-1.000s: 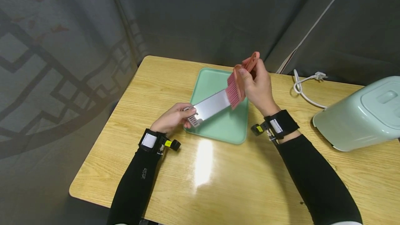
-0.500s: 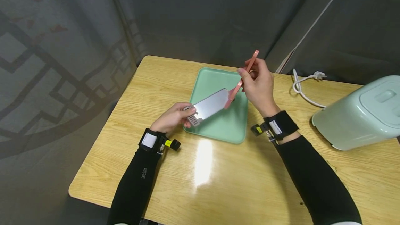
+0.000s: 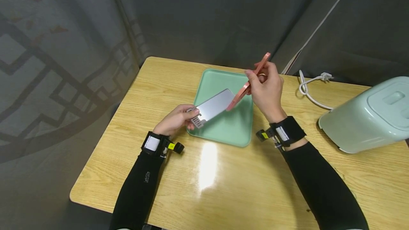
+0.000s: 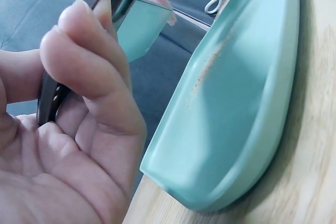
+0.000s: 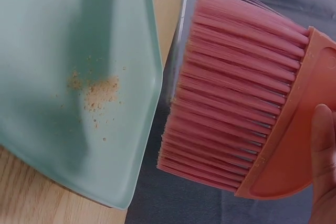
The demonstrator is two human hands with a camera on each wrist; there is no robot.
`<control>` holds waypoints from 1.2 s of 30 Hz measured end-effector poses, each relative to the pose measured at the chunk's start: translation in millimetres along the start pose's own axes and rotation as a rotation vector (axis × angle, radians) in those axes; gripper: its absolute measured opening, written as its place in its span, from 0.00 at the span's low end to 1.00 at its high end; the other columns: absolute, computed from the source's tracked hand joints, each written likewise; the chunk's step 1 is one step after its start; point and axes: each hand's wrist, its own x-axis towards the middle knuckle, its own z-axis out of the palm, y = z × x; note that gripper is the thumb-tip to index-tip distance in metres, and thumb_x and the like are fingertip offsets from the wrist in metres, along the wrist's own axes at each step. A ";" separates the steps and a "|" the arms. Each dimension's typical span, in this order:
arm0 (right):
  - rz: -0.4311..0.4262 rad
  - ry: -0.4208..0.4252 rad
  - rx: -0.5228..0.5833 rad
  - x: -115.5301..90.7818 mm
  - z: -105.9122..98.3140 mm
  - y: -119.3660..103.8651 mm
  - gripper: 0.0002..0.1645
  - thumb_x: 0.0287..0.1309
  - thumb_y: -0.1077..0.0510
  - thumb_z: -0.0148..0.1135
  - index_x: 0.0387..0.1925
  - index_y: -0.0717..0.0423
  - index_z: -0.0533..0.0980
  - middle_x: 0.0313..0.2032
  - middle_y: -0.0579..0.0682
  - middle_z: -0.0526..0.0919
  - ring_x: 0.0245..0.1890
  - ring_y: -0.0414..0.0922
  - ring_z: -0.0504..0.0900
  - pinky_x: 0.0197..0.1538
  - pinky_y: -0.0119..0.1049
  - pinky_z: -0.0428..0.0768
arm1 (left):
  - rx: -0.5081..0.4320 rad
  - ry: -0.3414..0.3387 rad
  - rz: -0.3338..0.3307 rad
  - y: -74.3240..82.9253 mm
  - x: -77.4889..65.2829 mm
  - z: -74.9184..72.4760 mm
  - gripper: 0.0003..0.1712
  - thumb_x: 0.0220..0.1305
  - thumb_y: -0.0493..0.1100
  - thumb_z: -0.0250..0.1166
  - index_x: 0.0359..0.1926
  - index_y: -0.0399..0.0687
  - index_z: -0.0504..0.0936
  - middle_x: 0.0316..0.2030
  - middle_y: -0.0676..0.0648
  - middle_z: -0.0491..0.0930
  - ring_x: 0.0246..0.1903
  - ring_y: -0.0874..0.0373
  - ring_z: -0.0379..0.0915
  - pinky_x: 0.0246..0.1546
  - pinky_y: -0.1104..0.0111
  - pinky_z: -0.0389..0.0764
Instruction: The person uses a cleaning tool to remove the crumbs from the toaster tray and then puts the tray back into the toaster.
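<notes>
My left hand [image 3: 175, 119] pinches the slotted end of a silver metal crumb tray [image 3: 214, 106], thumb on top. The crumb tray is tilted above a mint-green serving tray [image 3: 234, 134]. In my right hand [image 3: 267, 91] I grip a salmon-pink brush [image 3: 242, 91], seen edge-on in the head view. Its pink bristles [image 5: 231, 93] meet the crumb tray's far end; that contact is partly hidden behind the brush. Brown crumbs [image 5: 100, 93] lie scattered on the serving tray in the right wrist view. The left wrist view shows the same crumbs [image 4: 207, 69] as a streak.
A mint-green toaster [image 3: 367, 116] stands at the right of the wooden table [image 3: 134, 152]. Its white cord and plug [image 3: 326, 76] lie near the back edge. Grey curtains [image 3: 207, 17] hang behind the table and at its left.
The brush has turned from showing its bristles to edge-on, and its bristle end has shifted left along the crumb tray. My left hand and the crumb tray have barely moved.
</notes>
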 end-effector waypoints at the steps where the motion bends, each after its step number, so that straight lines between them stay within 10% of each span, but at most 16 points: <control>1: 0.006 0.005 0.016 -0.4 -0.5 -1.0 0.19 0.67 0.61 0.66 0.52 0.68 0.73 0.33 0.54 0.81 0.18 0.38 0.78 0.21 0.24 0.78 | 0.001 0.001 -0.002 -0.4 0.2 -0.1 0.16 0.78 0.37 0.52 0.52 0.24 0.75 0.33 0.43 0.82 0.24 0.58 0.75 0.27 0.72 0.80; 10: 0.027 0.065 0.101 -1.0 -9.4 -3.3 0.17 0.67 0.62 0.66 0.51 0.67 0.72 0.35 0.44 0.80 0.17 0.36 0.78 0.21 0.26 0.79 | 0.013 0.014 0.005 0.8 0.0 -0.1 0.18 0.78 0.37 0.51 0.56 0.22 0.74 0.33 0.43 0.83 0.23 0.59 0.75 0.26 0.73 0.80; 17: 0.047 0.138 -0.048 -1.1 -26.4 0.3 0.18 0.63 0.59 0.71 0.48 0.65 0.75 0.33 0.42 0.82 0.24 0.35 0.80 0.24 0.22 0.76 | 0.004 0.020 0.012 -1.0 1.0 -0.7 0.19 0.79 0.38 0.51 0.56 0.23 0.75 0.34 0.42 0.83 0.24 0.58 0.75 0.28 0.71 0.80; 31: 0.307 0.115 -0.158 -12.8 -82.7 21.4 0.14 0.63 0.55 0.70 0.41 0.54 0.73 0.36 0.44 0.84 0.30 0.27 0.85 0.36 0.22 0.83 | -0.008 0.048 0.011 -0.7 4.8 -1.3 0.19 0.78 0.37 0.50 0.56 0.22 0.74 0.34 0.43 0.82 0.24 0.59 0.74 0.28 0.73 0.79; 36: 0.136 0.126 -0.422 -21.1 -90.7 36.4 0.19 0.63 0.52 0.70 0.37 0.65 0.75 0.32 0.54 0.80 0.31 0.39 0.81 0.43 0.22 0.74 | -0.030 0.055 0.021 -2.1 5.0 -1.0 0.19 0.79 0.38 0.51 0.56 0.22 0.74 0.34 0.43 0.82 0.24 0.59 0.75 0.28 0.72 0.80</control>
